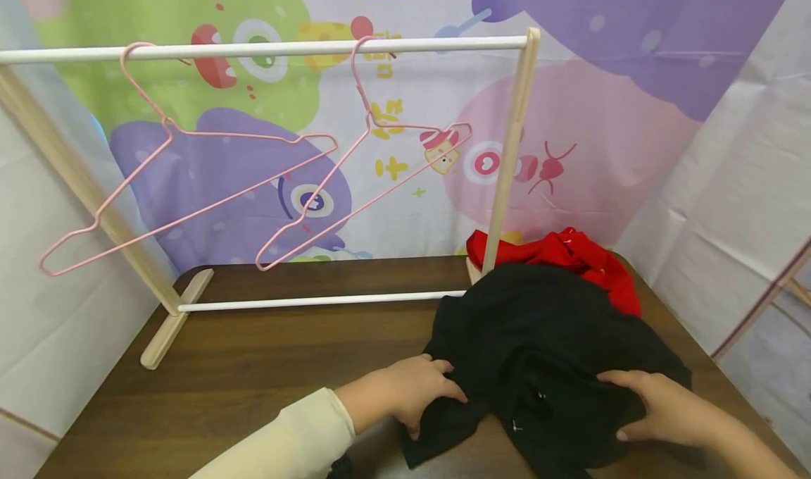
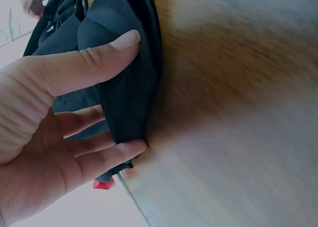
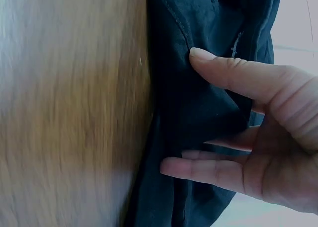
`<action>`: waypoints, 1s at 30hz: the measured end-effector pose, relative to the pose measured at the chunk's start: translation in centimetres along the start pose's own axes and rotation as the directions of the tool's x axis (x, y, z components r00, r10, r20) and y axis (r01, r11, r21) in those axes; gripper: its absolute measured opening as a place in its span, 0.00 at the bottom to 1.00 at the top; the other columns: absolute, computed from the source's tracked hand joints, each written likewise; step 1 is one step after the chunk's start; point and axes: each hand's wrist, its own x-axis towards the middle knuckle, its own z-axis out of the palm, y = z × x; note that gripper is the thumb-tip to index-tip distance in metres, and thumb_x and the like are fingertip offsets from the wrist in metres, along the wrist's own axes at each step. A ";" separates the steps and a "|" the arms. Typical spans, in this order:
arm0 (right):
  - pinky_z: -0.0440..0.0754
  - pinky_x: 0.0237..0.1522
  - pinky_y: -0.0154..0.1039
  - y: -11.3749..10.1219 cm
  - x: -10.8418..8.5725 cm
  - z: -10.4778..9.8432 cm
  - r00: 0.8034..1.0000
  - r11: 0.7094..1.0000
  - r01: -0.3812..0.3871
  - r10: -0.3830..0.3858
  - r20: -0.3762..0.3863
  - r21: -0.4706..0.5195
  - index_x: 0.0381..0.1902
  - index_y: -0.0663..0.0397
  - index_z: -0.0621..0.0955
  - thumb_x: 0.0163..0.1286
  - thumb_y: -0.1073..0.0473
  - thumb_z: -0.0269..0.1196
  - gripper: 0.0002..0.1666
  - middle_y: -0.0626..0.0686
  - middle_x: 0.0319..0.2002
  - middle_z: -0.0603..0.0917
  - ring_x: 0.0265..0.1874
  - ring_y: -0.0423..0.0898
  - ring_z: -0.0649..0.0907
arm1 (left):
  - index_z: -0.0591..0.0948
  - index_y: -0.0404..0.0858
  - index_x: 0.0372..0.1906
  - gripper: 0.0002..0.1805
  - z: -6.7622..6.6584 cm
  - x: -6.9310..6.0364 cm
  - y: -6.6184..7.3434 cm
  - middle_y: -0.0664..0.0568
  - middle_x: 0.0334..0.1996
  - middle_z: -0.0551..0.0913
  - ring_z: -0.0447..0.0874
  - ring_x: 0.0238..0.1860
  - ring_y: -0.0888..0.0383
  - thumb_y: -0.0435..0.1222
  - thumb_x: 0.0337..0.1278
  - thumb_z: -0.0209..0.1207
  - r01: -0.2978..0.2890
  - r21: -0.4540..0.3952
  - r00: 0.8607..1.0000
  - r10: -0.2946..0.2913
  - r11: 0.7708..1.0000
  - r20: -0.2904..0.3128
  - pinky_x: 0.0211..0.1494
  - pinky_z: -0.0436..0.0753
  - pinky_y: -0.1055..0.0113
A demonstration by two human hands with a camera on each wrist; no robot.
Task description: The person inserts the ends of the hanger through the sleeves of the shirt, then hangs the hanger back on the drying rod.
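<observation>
A crumpled black garment (image 1: 545, 324) lies on the right part of the brown table. At its left edge is my left hand (image 1: 415, 391), fingers spread and thumb apart, touching the cloth. On the garment's right side rests my right hand (image 1: 668, 405), its thumb and forefinger held well apart. In the left wrist view the thumb (image 2: 94, 63) lies over the black cloth, with the fingers against it lower down. The right wrist view shows the thumb (image 3: 233, 73) on a seam and relaxed fingers along the fabric. Some fingertips are hidden by cloth.
Behind stands a rack with a white top rail (image 1: 266, 49) and wooden legs. Two pink hangers, one left (image 1: 167, 121) and one right (image 1: 369, 116), hang from it. Red cloth (image 1: 570, 250) lies behind the black garment, by the rack's right leg (image 1: 510, 155). A printed curtain backs the table.
</observation>
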 end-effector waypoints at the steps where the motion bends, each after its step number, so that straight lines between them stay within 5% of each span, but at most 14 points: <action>1: 0.80 0.45 0.54 -0.3 0.1 0.1 1.000 1.000 -0.002 0.002 0.002 0.006 0.58 0.64 0.76 0.47 0.46 0.77 0.45 0.62 0.55 0.80 0.51 0.63 0.79 | 0.77 0.64 0.61 0.47 0.0 -0.1 -0.1 0.52 0.65 0.70 0.72 0.55 0.54 0.43 0.23 0.83 0.001 -0.001 1.000 -0.001 1.000 -0.003 0.48 0.80 0.66; 14: 0.79 0.44 0.59 -3.5 1.2 1.6 1.000 0.999 -0.010 0.010 0.020 0.033 0.57 0.65 0.77 0.46 0.48 0.78 0.44 0.64 0.52 0.80 0.49 0.65 0.79 | 0.78 0.62 0.60 0.45 0.1 -1.5 -1.2 0.48 0.66 0.70 0.73 0.57 0.50 0.43 0.24 0.83 0.042 -0.025 0.999 -0.042 0.999 0.011 0.52 0.78 0.65; 25: 0.80 0.42 0.59 -5.7 1.6 2.3 0.996 0.995 -0.092 0.093 -0.008 0.024 0.57 0.61 0.78 0.45 0.51 0.78 0.41 0.62 0.51 0.80 0.48 0.62 0.79 | 0.79 0.63 0.60 0.45 0.3 -1.6 -1.5 0.49 0.66 0.69 0.72 0.58 0.50 0.42 0.25 0.83 0.064 -0.050 0.998 -0.063 0.997 0.011 0.51 0.79 0.64; 30: 0.80 0.42 0.56 -6.7 1.5 2.6 0.998 0.998 -0.054 0.054 -0.009 0.042 0.58 0.57 0.78 0.46 0.53 0.78 0.40 0.59 0.52 0.80 0.48 0.60 0.80 | 0.78 0.63 0.60 0.45 0.6 -1.7 -1.7 0.49 0.66 0.69 0.72 0.58 0.50 0.42 0.24 0.83 0.056 -0.050 0.998 -0.056 0.997 -0.002 0.50 0.79 0.63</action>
